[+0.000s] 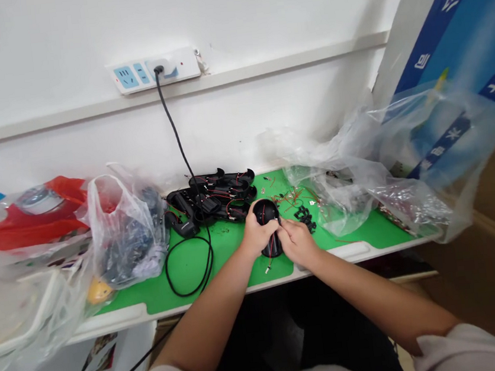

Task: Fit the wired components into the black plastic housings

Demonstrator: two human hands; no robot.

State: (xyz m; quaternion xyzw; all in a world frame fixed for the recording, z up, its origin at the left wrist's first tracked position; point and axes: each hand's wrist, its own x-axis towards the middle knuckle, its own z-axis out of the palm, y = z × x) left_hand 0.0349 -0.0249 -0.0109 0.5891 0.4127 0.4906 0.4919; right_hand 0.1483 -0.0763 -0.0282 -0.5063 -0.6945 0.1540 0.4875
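The left hand [256,238] and right hand [296,242] hold a black domed casing [266,212] over the green mat [233,258] on the desk [111,323]. The fingers are closed around it, it seems – partly hidden – with red wires [272,247] hanging below. Nearby lie small black parts [305,217] and wired black housings [213,198].

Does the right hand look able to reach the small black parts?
Probably yes: the right hand sits beside the small black parts, nothing between them, though it holds the black dome-shaped housing.
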